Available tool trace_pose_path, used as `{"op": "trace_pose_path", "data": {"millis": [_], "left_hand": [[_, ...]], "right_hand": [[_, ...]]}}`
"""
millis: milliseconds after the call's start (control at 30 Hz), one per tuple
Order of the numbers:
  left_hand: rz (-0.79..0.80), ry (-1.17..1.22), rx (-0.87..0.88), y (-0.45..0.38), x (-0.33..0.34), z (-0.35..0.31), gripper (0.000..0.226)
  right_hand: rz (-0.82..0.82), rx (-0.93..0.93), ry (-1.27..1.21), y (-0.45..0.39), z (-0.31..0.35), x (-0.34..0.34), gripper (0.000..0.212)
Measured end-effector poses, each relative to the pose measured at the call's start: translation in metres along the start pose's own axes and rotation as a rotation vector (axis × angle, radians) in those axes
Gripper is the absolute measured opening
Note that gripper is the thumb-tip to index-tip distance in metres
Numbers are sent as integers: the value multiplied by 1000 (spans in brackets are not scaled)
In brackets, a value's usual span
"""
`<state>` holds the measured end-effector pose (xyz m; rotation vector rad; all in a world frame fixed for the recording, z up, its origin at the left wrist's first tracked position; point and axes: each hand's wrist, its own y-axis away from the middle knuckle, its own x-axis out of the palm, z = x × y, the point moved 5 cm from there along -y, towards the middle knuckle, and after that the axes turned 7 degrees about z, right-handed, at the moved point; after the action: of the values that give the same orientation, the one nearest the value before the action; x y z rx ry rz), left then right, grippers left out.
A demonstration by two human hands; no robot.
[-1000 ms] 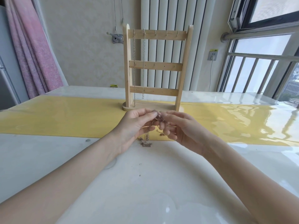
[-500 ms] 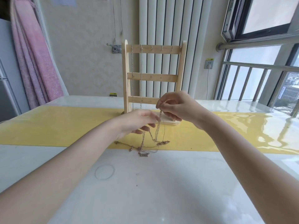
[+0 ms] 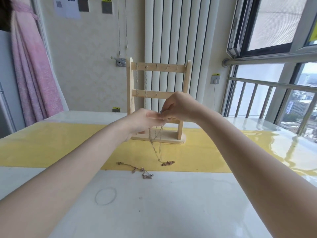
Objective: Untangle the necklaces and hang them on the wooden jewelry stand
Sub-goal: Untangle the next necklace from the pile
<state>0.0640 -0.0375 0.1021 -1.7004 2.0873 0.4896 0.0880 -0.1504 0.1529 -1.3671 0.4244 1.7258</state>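
A home is indicated, most likely a glazed balcony or sunroom in a high flat. A pink curtain [image 3: 34, 69] is hung at the left, and patterned wallpaper [image 3: 89, 57] is seen behind. A tall white radiator [image 3: 173, 31] is fixed to the wall, with a socket [image 3: 215, 80] beside it. A table [image 3: 154, 212] is covered by a yellow runner [image 3: 51, 145]. Large windows [image 3: 274, 23] with a metal railing [image 3: 267, 93] are set at the right, through which city buildings [image 3: 298, 109] far below are seen.
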Motion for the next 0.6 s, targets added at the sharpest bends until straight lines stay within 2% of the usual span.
{"op": "trace_pose_path", "data": {"millis": [100,200,400,500,600], "left_hand": [[-100,13,-14,-2,-4,-1,16],[-118,4,-39,-4,-4,-1,18],[-112,122,-34,-14,-5,13,10],[-28,35,-103,-16,-3,28,10],[120,29,-307,-9,1,60,17]], "right_hand": [[19,-14,66,-2,5,-3,9],[10,-6,135,-6,6,-5,12],[-7,60,17,-10,2,-1,3],[-122,129,-26,-15,-3,0,11],[-222,177,-86,-14,-6,1,20]]}}
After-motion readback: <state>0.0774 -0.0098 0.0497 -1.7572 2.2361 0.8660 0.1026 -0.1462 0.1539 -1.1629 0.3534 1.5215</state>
